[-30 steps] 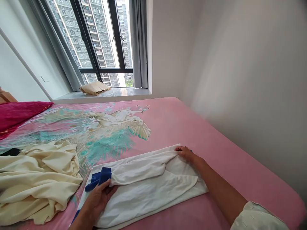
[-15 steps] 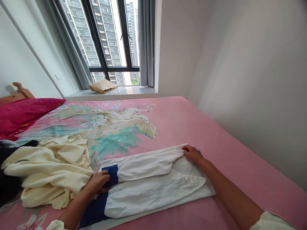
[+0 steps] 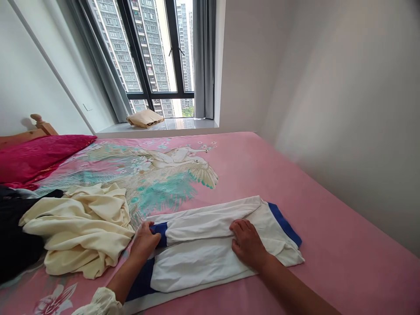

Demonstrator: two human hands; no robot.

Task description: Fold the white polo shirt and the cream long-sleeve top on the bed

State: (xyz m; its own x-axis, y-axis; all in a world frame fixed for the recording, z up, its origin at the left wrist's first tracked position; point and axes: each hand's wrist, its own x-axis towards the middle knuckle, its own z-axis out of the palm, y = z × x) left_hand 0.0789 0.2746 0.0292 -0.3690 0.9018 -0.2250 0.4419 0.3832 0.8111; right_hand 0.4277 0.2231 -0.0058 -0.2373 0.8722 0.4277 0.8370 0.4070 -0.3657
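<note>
1. Our white garment [image 3: 210,258] lies folded lengthwise on the pink bed [image 3: 328,262], in the lower middle of the frame, with a sleeve laid along its top.
2. Our left hand [image 3: 146,240] has its grip closed on the blue cuff [image 3: 160,228] of that sleeve, fingers curled round the edge.
3. Our right hand [image 3: 247,245] is released. It rests palm down with fingers spread, pressing on the cloth near the garment's right end.
4. We judge the garment light, soft and limp. It creases easily, will sag from any single point, and may slide a little on the smooth sheet.
5. The firmest places to take hold look to be the stitched trims, namely the cuff and the blue hem band [image 3: 285,223], or a folded edge pinched through all its layers.
6. We count one white garment, with blue trim showing in three places: the cuff, the hem band, and a patch under our left wrist.
7. At the left of the frame we count one crumpled cream cloth [image 3: 82,227], just beside our left hand. There is also one black garment [image 3: 13,236] and one red pillow [image 3: 39,155].
8. One tan bundle [image 3: 145,118] sits on the windowsill [image 3: 183,124], well apart from the rest.
</note>
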